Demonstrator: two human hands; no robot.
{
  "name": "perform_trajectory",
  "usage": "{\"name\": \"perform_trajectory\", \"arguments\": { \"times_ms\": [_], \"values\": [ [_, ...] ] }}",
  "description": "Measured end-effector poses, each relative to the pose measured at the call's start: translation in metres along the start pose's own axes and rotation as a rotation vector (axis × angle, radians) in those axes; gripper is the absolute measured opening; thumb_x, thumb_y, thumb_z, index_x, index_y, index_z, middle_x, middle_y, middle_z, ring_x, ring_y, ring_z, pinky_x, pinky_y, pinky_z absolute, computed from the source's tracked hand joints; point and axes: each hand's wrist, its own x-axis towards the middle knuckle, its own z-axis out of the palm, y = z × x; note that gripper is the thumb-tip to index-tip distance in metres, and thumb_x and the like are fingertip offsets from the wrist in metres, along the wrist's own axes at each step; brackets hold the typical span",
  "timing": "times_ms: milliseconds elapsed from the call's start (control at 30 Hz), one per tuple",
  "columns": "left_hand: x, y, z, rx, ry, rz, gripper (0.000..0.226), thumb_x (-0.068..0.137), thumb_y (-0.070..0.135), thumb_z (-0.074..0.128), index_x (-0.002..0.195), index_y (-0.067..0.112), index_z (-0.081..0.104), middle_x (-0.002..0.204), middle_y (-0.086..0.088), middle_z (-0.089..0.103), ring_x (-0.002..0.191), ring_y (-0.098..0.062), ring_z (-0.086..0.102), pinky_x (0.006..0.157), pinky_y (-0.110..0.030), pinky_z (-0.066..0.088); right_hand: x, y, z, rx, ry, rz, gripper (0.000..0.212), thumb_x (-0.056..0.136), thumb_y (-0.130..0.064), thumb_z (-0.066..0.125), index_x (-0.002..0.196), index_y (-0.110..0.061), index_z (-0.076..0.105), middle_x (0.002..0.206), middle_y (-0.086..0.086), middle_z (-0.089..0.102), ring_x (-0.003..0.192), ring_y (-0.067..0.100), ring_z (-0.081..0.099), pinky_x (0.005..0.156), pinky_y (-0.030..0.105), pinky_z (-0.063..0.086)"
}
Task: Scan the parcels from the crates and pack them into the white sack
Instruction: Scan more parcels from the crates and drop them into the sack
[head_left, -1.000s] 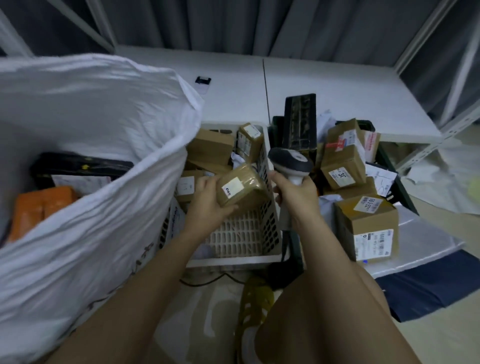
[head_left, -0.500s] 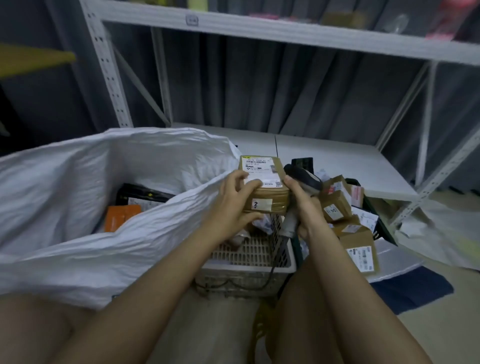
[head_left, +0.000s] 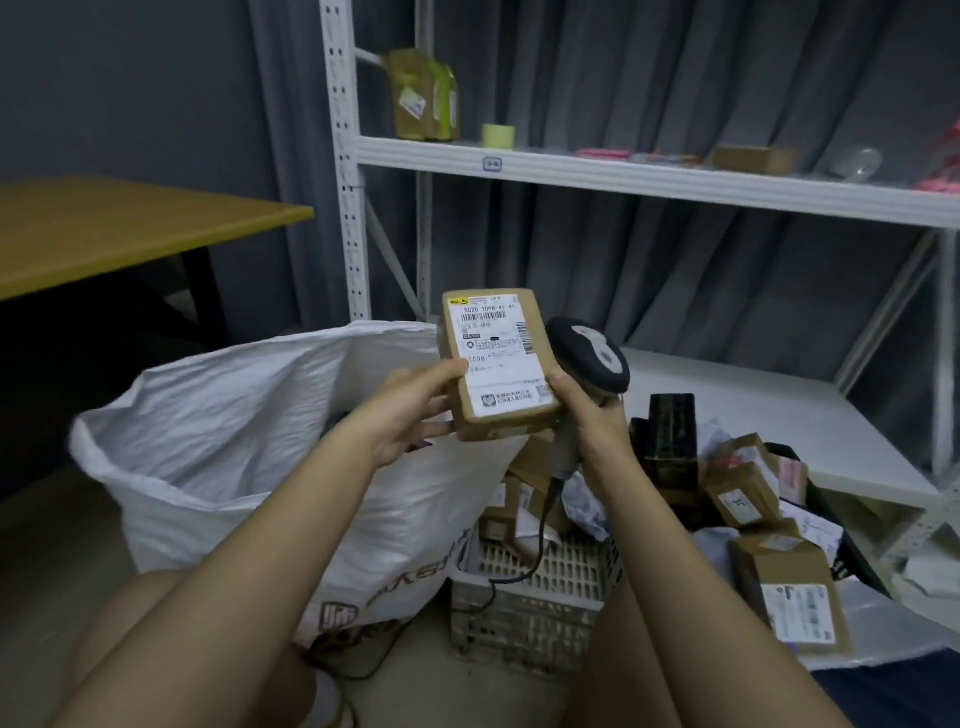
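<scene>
My left hand (head_left: 410, 410) grips a small brown cardboard parcel (head_left: 498, 364) by its left edge, holding it up with its white shipping label facing me. My right hand (head_left: 592, 415) is wrapped round the grip of a grey and black barcode scanner (head_left: 589, 358), whose head sits just right of the parcel; my right thumb touches the parcel's right edge. The white sack (head_left: 249, 447) stands open below and left of the parcel. A white slatted crate (head_left: 530, 597) with several parcels sits under my hands.
A black crate (head_left: 831, 535) at the right is heaped with several brown boxes, and a larger labelled box (head_left: 795, 597) lies in front of it. White metal shelving (head_left: 623, 176) rises behind. A wooden table (head_left: 119, 223) juts in at the left. The scanner's cable (head_left: 519, 566) hangs over the white crate.
My left hand has lifted the parcel from the white crate and turned its label toward me. My right hand brought the scanner up beside it. The camera has tilted upward.
</scene>
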Motion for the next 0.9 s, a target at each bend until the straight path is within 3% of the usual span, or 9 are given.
{"name": "perform_trajectory", "arguments": {
  "times_ms": [100,267,367,500,700,900],
  "values": [
    [0.003,0.005,-0.018,-0.003,0.121,0.085,0.028,0.089,0.013,0.062,0.117,0.010,0.060,0.109,-0.005,0.071,0.098,-0.015,0.067,0.074,-0.030,0.055,0.004,-0.003,0.017,-0.133,0.022,0.048,0.053,0.079,-0.029,0.080,0.126,-0.016,0.058,0.111,0.000,0.070,0.093,0.016,0.071,0.074,0.033,0.057],
    [0.017,0.012,-0.047,0.076,0.310,0.210,0.063,0.077,0.009,0.073,0.134,0.015,0.045,0.123,0.001,0.062,0.109,-0.014,0.061,0.091,-0.034,0.050,-0.007,-0.015,0.039,-0.069,-0.100,0.071,0.033,0.085,-0.012,0.071,0.116,-0.007,0.060,0.096,0.009,0.071,0.064,0.017,0.068,0.061,0.029,0.052],
    [0.020,0.014,-0.057,0.095,0.338,0.227,0.068,0.081,0.006,0.071,0.139,0.016,0.038,0.122,0.003,0.059,0.110,-0.013,0.058,0.097,-0.036,0.048,-0.017,-0.024,0.051,-0.127,-0.261,0.018,0.022,0.087,-0.013,0.070,0.107,-0.008,0.062,0.082,0.011,0.071,0.061,0.019,0.066,0.057,0.025,0.053],
    [0.026,0.016,-0.071,0.116,0.326,0.204,0.067,0.082,0.006,0.070,0.141,0.017,0.038,0.119,0.005,0.060,0.107,-0.012,0.058,0.091,-0.029,0.046,-0.022,-0.024,0.063,-0.199,-0.348,-0.023,0.012,0.086,-0.014,0.070,0.084,-0.007,0.061,0.058,0.005,0.057,0.054,0.018,0.053,0.054,0.028,0.045],
    [0.033,0.013,-0.087,0.157,0.336,0.186,0.069,0.081,0.008,0.071,0.141,0.016,0.039,0.128,0.002,0.058,0.116,-0.017,0.058,0.098,-0.036,0.048,-0.026,-0.015,0.063,-0.309,-0.341,-0.116,0.024,0.080,-0.018,0.078,0.067,-0.010,0.060,0.052,0.003,0.053,0.048,0.013,0.048,0.050,0.023,0.043],
    [0.037,0.009,-0.091,0.148,0.326,0.178,0.067,0.080,0.007,0.072,0.140,0.015,0.042,0.129,0.000,0.060,0.113,-0.017,0.060,0.097,-0.039,0.050,-0.024,-0.012,0.063,-0.330,-0.328,-0.123,0.026,0.081,-0.020,0.077,0.065,-0.009,0.058,0.053,0.010,0.051,0.051,0.020,0.048,0.054,0.031,0.042]
  ]
}}
